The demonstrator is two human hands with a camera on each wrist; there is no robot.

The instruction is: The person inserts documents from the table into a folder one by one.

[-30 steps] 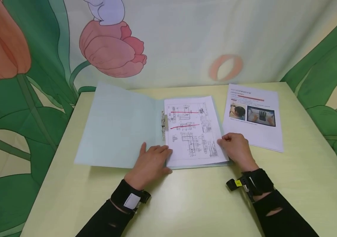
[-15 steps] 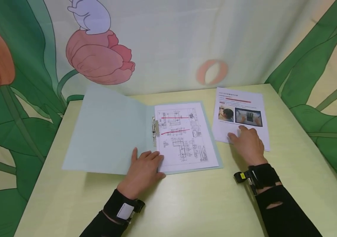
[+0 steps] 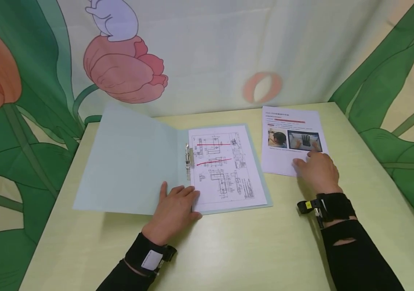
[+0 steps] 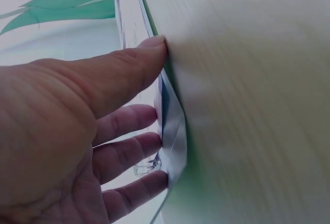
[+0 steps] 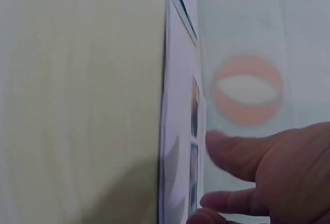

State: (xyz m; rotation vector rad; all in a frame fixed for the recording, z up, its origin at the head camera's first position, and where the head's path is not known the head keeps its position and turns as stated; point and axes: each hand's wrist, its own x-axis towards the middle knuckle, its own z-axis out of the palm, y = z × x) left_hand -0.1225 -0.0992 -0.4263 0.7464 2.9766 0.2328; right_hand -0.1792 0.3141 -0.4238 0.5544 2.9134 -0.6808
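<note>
A pale blue folder (image 3: 130, 165) lies open on the table, its left cover partly raised. Its metal clip (image 3: 188, 161) runs along the spine, beside a sheet with technical drawings and red lines (image 3: 221, 165). My left hand (image 3: 172, 212) rests on the folder's lower edge by the spine, fingers spread on the cover and sheet corner; the left wrist view shows the thumb (image 4: 124, 72) at the edge. Over the lower right of a printed paper stack (image 3: 279, 161) is my right hand (image 3: 319, 171). Thumb and fingers are apart in the right wrist view; contact is unclear.
A light yellow table (image 3: 236, 250) carries everything. Behind it hangs a curtain (image 3: 207, 60) printed with flowers and leaves. The paper stack lies right of the folder, with a narrow gap between them.
My right hand has let go of the drawing sheet's right edge and moved right, over the paper stack. The sheet now lies flat, and the stack has turned slightly. My left hand stays on the folder.
</note>
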